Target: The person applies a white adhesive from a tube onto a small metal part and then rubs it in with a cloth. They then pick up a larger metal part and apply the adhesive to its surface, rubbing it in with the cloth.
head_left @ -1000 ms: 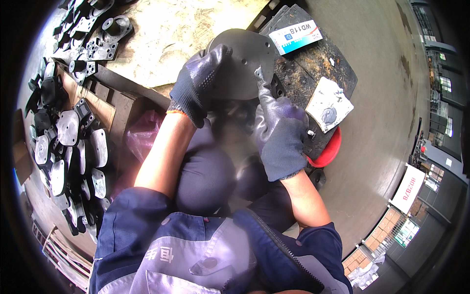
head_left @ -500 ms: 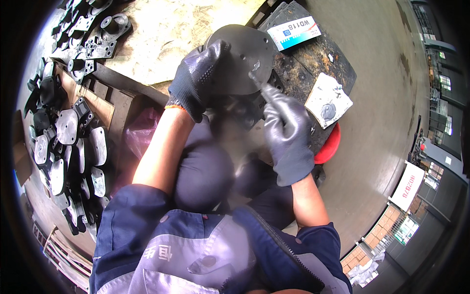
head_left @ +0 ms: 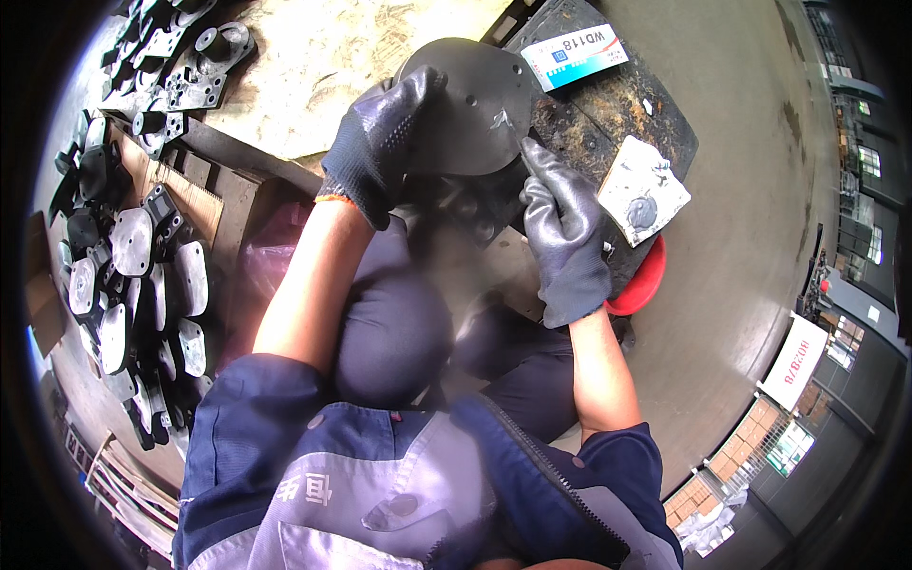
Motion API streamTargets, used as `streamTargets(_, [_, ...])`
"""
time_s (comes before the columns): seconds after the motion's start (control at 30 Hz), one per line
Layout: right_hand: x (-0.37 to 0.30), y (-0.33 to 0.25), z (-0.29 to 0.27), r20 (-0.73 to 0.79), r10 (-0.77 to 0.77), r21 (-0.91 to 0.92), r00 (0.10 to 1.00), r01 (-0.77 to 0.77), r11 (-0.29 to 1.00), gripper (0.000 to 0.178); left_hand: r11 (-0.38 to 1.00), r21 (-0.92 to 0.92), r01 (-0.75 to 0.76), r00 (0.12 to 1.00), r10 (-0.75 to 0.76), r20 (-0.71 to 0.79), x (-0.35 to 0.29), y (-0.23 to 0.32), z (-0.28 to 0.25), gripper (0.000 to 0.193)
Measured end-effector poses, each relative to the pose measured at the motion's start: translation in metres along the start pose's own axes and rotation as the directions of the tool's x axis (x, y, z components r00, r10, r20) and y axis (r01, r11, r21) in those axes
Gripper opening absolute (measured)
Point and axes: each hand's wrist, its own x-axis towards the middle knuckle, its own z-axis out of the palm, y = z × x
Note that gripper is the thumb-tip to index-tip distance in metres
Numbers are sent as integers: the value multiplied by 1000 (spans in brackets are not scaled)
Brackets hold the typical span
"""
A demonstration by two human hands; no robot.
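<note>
My left hand [head_left: 380,138], in a dark coated glove, grips the left edge of a dark grey rounded metal plate [head_left: 456,133] with small holes. A pale smear of paste [head_left: 502,119] lies on the plate's right part. Just off its lower right edge is my gloved right hand [head_left: 567,228], its index finger stretched out and the other fingers curled, with nothing visible in it. Beside that hand lies a white card [head_left: 616,195] bearing a grey blob of paste [head_left: 642,212]. Dark metal parts [head_left: 465,211] show partly below the plate.
A white and blue carton [head_left: 575,59] rests on a stained dark board [head_left: 665,142]. A red bowl [head_left: 646,280] sits partly under the board. Many metal brackets [head_left: 133,242] are piled at the left, near a pale wooden board [head_left: 294,76] and a pink plastic bag [head_left: 271,256].
My right index finger has drawn back from the plate's face, down and to the right. The paste smear now looks wider. The plate has shifted slightly upward in my left hand.
</note>
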Motion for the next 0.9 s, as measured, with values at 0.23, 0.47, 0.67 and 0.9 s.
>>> streamTargets(0.23, [-8,4,4,-69,-44,111,997,51,993,39,999,-39,-9,1000,8,-15,-1,6,1,39])
streamTargets(0.47, [-6,30,2,-106,17,-187,994,-37,982,42,935,-333,126,990,-138,-12,-1,3,3,47])
streamTargets(0.67, [1,47,4,-69,-213,-102,974,206,973,34,835,-529,155,987,-154,46,3,0,2,47])
streamTargets(0.9, [-7,49,0,-4,-147,15,989,147,989,31,846,-396,356,934,-333,129,9,16,-13,42])
